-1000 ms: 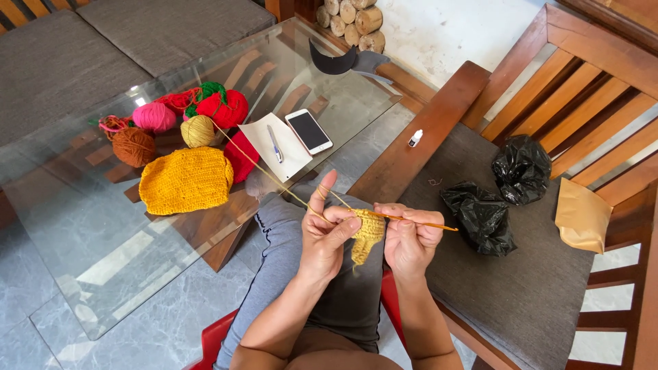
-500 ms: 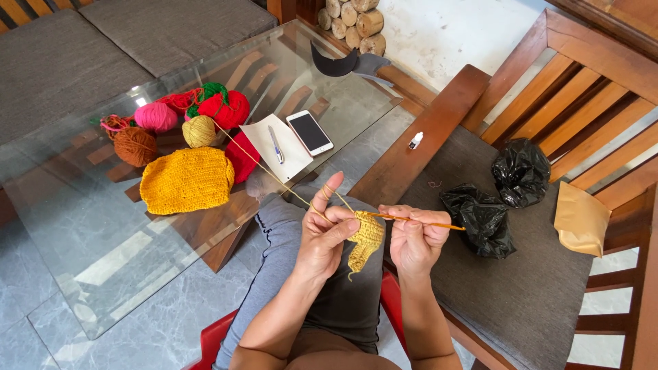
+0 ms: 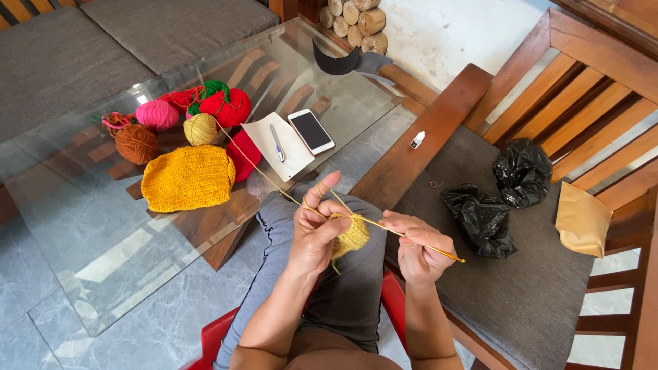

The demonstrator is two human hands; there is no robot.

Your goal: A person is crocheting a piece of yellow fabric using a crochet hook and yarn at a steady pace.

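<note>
A grey marble-tiled floor (image 3: 103, 322) with pale veins lies under a low glass-topped coffee table (image 3: 75, 233) on a dark wooden frame. Behind it stands a wooden sofa with 2 grey seat cushions (image 3: 68, 55). At right, a slatted wooden bench (image 3: 589, 89) carries a dark grey cushion (image 3: 534, 294). Stacked cut logs (image 3: 353, 17) rest against a white wall (image 3: 452, 34). Daylight reflects off the glass.

Over the lap, the left hand (image 3: 317, 229) pinches a small yellow crochet piece (image 3: 352, 236) with yarn looped over its raised forefinger, the right hand (image 3: 418, 248) at three o'clock of it grips a crochet hook (image 3: 411, 238), and yarn balls (image 3: 179, 116) lie at ten o'clock on the glass table (image 3: 89, 247).
</note>
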